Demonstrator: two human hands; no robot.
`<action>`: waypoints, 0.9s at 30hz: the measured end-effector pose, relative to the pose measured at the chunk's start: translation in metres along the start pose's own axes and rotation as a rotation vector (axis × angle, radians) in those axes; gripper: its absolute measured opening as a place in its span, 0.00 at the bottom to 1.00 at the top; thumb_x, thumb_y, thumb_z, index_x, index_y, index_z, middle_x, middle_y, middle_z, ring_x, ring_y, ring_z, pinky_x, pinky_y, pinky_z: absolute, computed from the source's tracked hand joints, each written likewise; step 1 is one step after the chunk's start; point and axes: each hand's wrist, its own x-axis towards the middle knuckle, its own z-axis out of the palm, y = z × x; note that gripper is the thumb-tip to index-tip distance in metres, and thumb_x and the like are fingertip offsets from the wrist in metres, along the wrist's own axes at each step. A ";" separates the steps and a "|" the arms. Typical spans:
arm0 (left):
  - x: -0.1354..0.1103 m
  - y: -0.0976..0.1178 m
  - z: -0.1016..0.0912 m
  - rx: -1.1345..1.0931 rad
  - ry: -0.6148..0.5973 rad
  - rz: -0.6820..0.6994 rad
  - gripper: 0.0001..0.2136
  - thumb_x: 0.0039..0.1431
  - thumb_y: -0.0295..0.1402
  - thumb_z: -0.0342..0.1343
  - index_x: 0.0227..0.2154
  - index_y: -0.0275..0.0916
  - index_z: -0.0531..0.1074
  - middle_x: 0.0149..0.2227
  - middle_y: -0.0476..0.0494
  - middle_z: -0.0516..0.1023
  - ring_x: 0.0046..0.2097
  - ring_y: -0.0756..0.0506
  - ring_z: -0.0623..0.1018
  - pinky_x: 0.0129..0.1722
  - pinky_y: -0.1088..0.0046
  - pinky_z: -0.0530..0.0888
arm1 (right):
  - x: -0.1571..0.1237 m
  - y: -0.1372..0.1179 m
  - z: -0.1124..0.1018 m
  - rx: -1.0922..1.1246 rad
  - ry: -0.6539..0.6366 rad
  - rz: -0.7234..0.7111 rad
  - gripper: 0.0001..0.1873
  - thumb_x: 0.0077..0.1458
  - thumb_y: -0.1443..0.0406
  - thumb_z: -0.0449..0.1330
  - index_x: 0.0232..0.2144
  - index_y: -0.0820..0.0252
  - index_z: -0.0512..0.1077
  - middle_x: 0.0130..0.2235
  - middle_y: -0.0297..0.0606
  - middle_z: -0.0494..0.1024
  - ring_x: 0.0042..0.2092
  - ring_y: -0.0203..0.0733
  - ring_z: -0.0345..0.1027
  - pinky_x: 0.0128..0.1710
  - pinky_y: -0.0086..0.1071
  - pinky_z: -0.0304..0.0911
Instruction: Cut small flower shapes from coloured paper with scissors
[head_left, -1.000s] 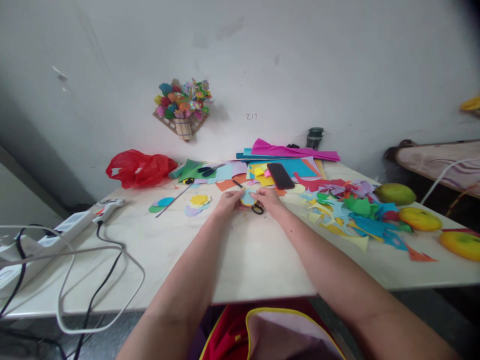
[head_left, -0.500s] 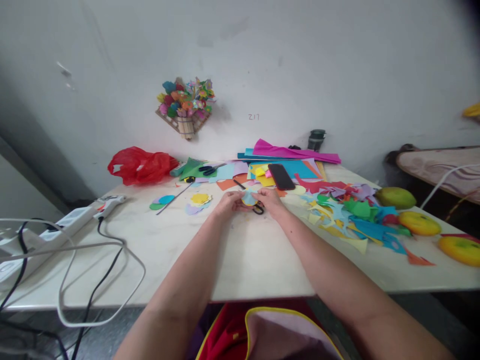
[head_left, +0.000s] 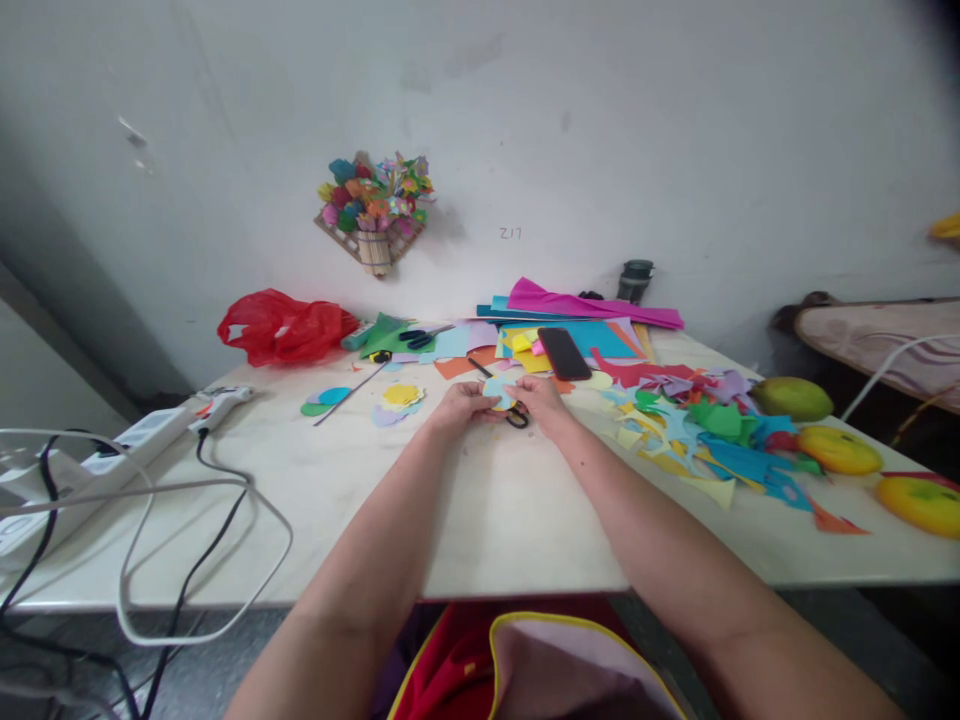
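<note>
Both my arms reach out over the white table point(head_left: 480, 500). My left hand point(head_left: 459, 405) and my right hand point(head_left: 541, 402) meet near the table's far middle, and together they pinch a small light-blue paper cutout with a yellow part point(head_left: 498, 393). The fingers of both hands are closed on it. Black-handled scissors point(head_left: 516, 417) lie just beneath my right hand; I cannot tell whether a finger is through the handle.
A black phone point(head_left: 564, 353) lies on stacked coloured paper sheets point(head_left: 577, 318). Paper scraps point(head_left: 705, 425) spread to the right, beside mangoes point(head_left: 838, 449). At the left are paper flowers point(head_left: 399, 399), a red bag point(head_left: 279, 327), another pair of scissors point(head_left: 417, 338), a power strip point(head_left: 112, 452) and cables point(head_left: 202, 520).
My hands stay together on the cutout and turn it slightly. The view has shifted a little; nothing else moved.
</note>
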 end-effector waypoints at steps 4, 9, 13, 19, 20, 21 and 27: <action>0.000 0.001 0.001 -0.004 0.014 -0.008 0.11 0.41 0.23 0.71 0.27 0.30 0.74 0.26 0.43 0.80 0.29 0.45 0.82 0.30 0.76 0.78 | 0.000 0.000 0.000 0.004 -0.007 0.003 0.19 0.34 0.55 0.69 0.14 0.58 0.64 0.16 0.27 0.63 0.21 0.31 0.54 0.20 0.28 0.53; 0.000 0.001 0.001 -0.005 0.018 -0.005 0.11 0.41 0.23 0.71 0.27 0.30 0.74 0.26 0.43 0.80 0.29 0.45 0.82 0.31 0.75 0.78 | 0.000 0.000 -0.001 -0.009 -0.010 -0.001 0.19 0.34 0.55 0.69 0.14 0.58 0.64 0.16 0.27 0.63 0.20 0.31 0.54 0.20 0.28 0.52; 0.000 0.001 0.000 -0.003 0.019 -0.006 0.12 0.41 0.24 0.71 0.28 0.30 0.74 0.26 0.43 0.80 0.29 0.45 0.82 0.32 0.75 0.78 | 0.000 0.001 -0.001 -0.021 -0.013 -0.007 0.21 0.34 0.53 0.69 0.14 0.58 0.63 0.16 0.27 0.63 0.21 0.31 0.54 0.20 0.28 0.53; 0.003 -0.001 -0.001 0.022 0.050 -0.009 0.12 0.41 0.25 0.71 0.27 0.31 0.74 0.25 0.44 0.80 0.29 0.45 0.82 0.32 0.74 0.78 | 0.000 0.000 0.000 -0.012 -0.005 -0.004 0.24 0.33 0.49 0.69 0.14 0.58 0.64 0.17 0.28 0.63 0.21 0.31 0.54 0.19 0.27 0.53; 0.004 -0.001 -0.002 0.024 0.057 -0.010 0.12 0.41 0.25 0.71 0.27 0.31 0.73 0.26 0.44 0.80 0.29 0.45 0.82 0.32 0.74 0.78 | -0.001 -0.001 0.000 0.003 0.000 -0.003 0.24 0.34 0.47 0.69 0.15 0.59 0.65 0.17 0.29 0.65 0.21 0.31 0.55 0.19 0.27 0.53; 0.005 -0.002 -0.002 0.024 0.061 -0.009 0.12 0.41 0.25 0.71 0.26 0.32 0.73 0.26 0.43 0.81 0.29 0.45 0.82 0.32 0.74 0.78 | -0.001 -0.002 0.000 0.020 0.012 0.001 0.25 0.35 0.45 0.68 0.16 0.59 0.67 0.18 0.30 0.67 0.21 0.32 0.57 0.18 0.27 0.54; 0.006 -0.002 -0.003 0.032 0.050 0.011 0.12 0.41 0.25 0.72 0.27 0.32 0.74 0.28 0.41 0.81 0.29 0.45 0.82 0.30 0.76 0.78 | -0.004 -0.008 -0.001 0.087 0.047 0.065 0.31 0.42 0.38 0.61 0.18 0.61 0.71 0.21 0.40 0.74 0.24 0.37 0.65 0.18 0.28 0.56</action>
